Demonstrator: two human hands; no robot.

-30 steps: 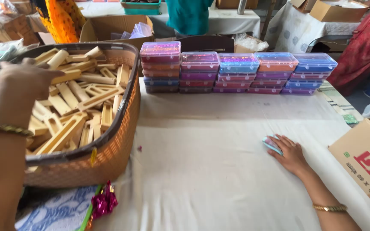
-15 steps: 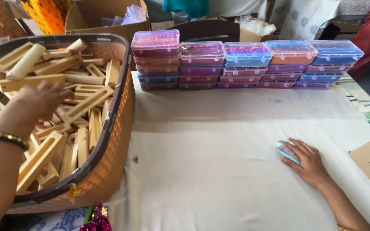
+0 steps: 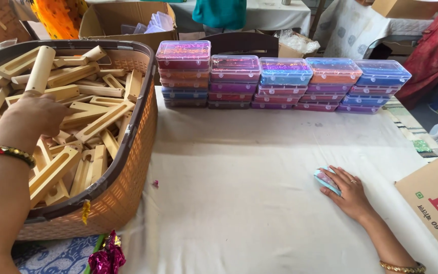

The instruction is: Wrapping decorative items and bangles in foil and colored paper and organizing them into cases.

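Observation:
My left hand [image 3: 39, 114] is down in a large woven basket [image 3: 128, 177] at the left, its fingers closed around a pale wooden piece [image 3: 40, 68] that sticks up from it. Many more pale wooden pieces [image 3: 102, 122] fill the basket. On the white cloth at the right, my right hand [image 3: 351, 193] lies flat, its fingers resting on a small light-blue pad [image 3: 325, 180]. A bangle circles each wrist.
Stacks of clear-lidded colourful plastic boxes [image 3: 280, 81] line the back of the cloth-covered table [image 3: 239, 203]. A cardboard box [image 3: 434, 203] stands at the right edge. Shiny pink foil [image 3: 106, 256] lies in front of the basket. Open cartons and people's clothing show beyond the table.
My left hand has dropped from the basket's rim into the wooden pieces and taken hold of one. The view has moved closer to the basket; my right hand stays on the pad.

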